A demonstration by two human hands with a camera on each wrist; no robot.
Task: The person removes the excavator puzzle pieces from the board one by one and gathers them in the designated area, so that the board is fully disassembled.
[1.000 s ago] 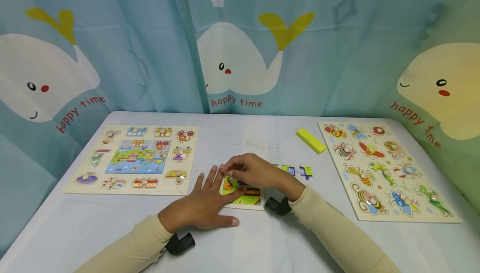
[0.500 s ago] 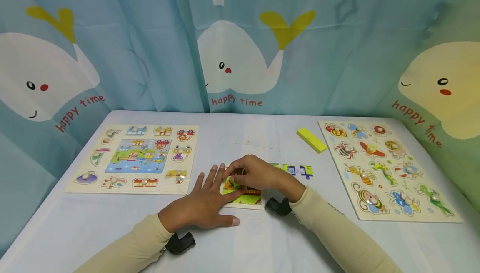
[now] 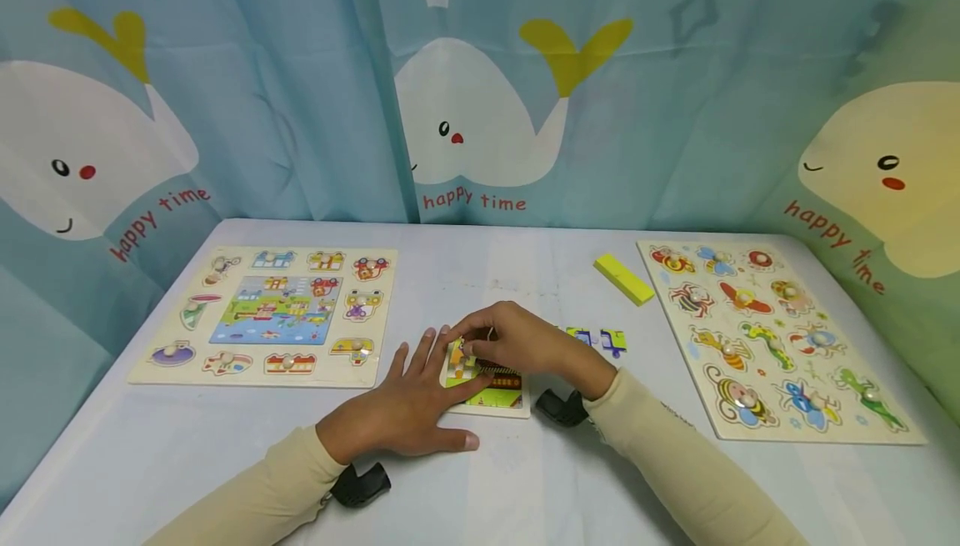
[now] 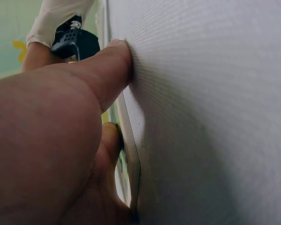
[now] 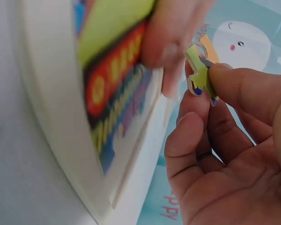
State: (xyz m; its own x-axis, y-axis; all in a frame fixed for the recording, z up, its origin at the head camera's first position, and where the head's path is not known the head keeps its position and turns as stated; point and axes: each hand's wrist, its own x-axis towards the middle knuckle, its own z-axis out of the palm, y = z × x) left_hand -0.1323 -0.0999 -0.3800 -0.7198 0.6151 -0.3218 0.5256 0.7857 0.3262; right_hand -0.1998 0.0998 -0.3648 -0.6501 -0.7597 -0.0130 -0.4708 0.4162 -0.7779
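Observation:
A small wooden jigsaw board (image 3: 495, 398) with a colourful picture lies in front of me. My left hand (image 3: 401, 413) spreads its fingers flat, some on the board's left part and the thumb on the table. My right hand (image 3: 517, 338) pinches a green and orange jigsaw piece (image 5: 198, 70) between thumb and fingers, seen clearly in the right wrist view. That piece is held off the board, tilted. Bare tray shows beside the red-and-black picture strip (image 5: 114, 70). In the left wrist view, the left thumb (image 4: 114, 65) hides most of the board.
Loose jigsaw pieces (image 3: 613, 341) lie right of the board, partly behind my right hand. A yellow block (image 3: 623, 279) is farther back. A vehicle knob puzzle (image 3: 172, 371) lies at left, an insect knob puzzle (image 3: 825, 436) at right. A whale-print curtain (image 3: 480, 112) hangs behind the table.
My right hand has risen slightly with the jigsaw piece, and a paler patch of the board shows below it. My left hand stays in place.

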